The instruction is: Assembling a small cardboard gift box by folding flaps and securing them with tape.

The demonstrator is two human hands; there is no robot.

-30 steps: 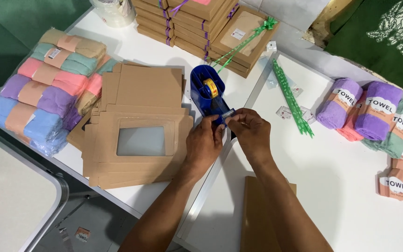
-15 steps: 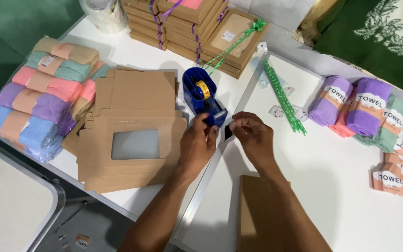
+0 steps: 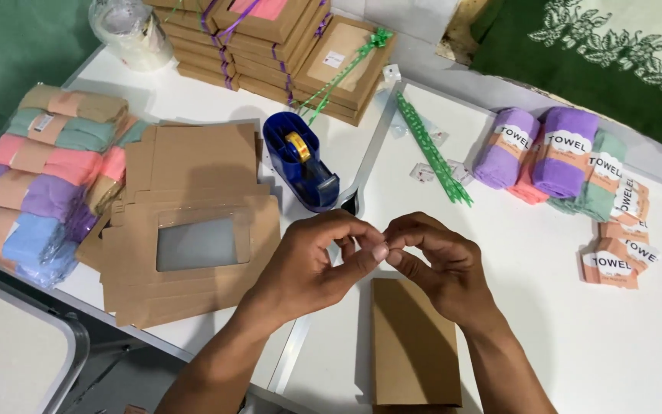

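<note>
My left hand and my right hand meet fingertip to fingertip over the white table, pinching a small clear piece of tape between them; the tape is barely visible. Just below the hands lies a flat brown cardboard box. Behind the hands, apart from them, stands a blue tape dispenser. To the left lies a stack of flat brown window boxes.
Rolled towels wrapped in plastic lie at the far left. More rolled towels and loose paper labels are at the right. Green ribbon strips lie behind. Stacked ribboned boxes and a clear jar stand at the back.
Both hands have drawn back from the tape dispenser toward me, with a piece of tape pinched between them, and now hover above the flat brown box.
</note>
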